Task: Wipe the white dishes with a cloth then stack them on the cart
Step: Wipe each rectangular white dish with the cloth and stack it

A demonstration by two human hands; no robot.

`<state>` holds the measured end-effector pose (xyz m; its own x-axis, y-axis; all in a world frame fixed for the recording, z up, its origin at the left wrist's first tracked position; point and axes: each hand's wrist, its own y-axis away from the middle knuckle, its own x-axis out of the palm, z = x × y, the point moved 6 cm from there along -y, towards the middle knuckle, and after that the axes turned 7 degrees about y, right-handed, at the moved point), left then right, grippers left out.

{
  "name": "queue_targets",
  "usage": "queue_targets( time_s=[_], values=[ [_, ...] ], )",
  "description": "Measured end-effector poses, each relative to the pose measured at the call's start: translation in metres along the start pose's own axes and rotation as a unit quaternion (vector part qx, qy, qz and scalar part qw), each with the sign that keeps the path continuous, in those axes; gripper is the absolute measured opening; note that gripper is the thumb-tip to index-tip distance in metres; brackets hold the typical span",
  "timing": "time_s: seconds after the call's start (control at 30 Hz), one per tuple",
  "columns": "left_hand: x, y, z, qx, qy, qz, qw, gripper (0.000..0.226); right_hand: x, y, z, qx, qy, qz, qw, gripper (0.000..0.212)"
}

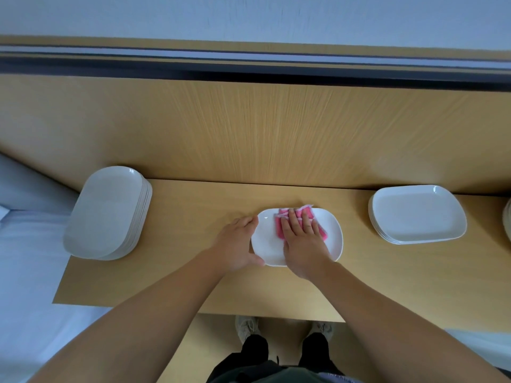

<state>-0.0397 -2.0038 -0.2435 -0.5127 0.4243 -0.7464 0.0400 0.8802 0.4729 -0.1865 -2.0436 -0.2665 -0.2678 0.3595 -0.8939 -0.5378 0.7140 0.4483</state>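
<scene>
Pink cloth [279,226] lies under the flat, straight fingers of the right hand [302,244], pressed onto a white dish [266,240] mid-table [179,272]. The left hand [237,244] pinches the dish's left rim. The left stack [107,214] and right stack [417,214] stand well apart.

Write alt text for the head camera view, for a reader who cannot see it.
A person's right hand presses a pink cloth onto a white dish on a wooden table, while the left hand grips the dish's left edge. A tall stack of white dishes sits to the left, a shorter stack to the right.
</scene>
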Motion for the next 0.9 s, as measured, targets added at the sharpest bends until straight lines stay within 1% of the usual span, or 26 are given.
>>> queue_targets(
  time_s=[0.1, 0.2, 0.37, 0.47, 0.57, 0.63, 0.77, 0.9],
  values=[
    [0.000, -0.002, 0.003, 0.009, 0.000, -0.003, 1.000, 0.108, -0.006, -0.006, 0.019, -0.044, 0.013, 0.017, 0.999, 0.066],
    [0.001, -0.003, 0.004, 0.014, 0.004, -0.013, 1.000, 0.108, -0.011, -0.009, 0.030, -0.077, 0.000, 0.025, 0.997, 0.073],
    [-0.002, -0.004, 0.005, 0.021, -0.009, -0.037, 0.999, 0.107, -0.011, -0.006, 0.032, -0.135, 0.009, 0.038, 0.990, 0.077],
    [-0.002, -0.003, 0.004, 0.035, -0.036, -0.046, 0.998, 0.105, -0.009, -0.001, 0.034, -0.171, 0.013, 0.054, 0.984, 0.079],
    [-0.004, -0.003, 0.003, 0.041, -0.072, -0.052, 0.995, 0.107, 0.001, 0.004, 0.037, -0.212, 0.053, 0.056, 0.974, 0.078],
    [-0.005, -0.003, 0.001, 0.053, -0.092, -0.052, 0.993, 0.108, 0.003, 0.006, 0.038, -0.221, 0.056, 0.048, 0.973, 0.075],
    [-0.005, -0.001, 0.003, 0.050, -0.110, -0.045, 0.992, 0.108, 0.002, 0.015, 0.034, -0.225, 0.005, 0.023, 0.974, 0.062],
    [-0.006, -0.003, 0.004, 0.048, -0.142, -0.037, 0.988, 0.107, 0.010, 0.025, 0.024, -0.228, -0.010, 0.035, 0.973, 0.056]
  ],
)
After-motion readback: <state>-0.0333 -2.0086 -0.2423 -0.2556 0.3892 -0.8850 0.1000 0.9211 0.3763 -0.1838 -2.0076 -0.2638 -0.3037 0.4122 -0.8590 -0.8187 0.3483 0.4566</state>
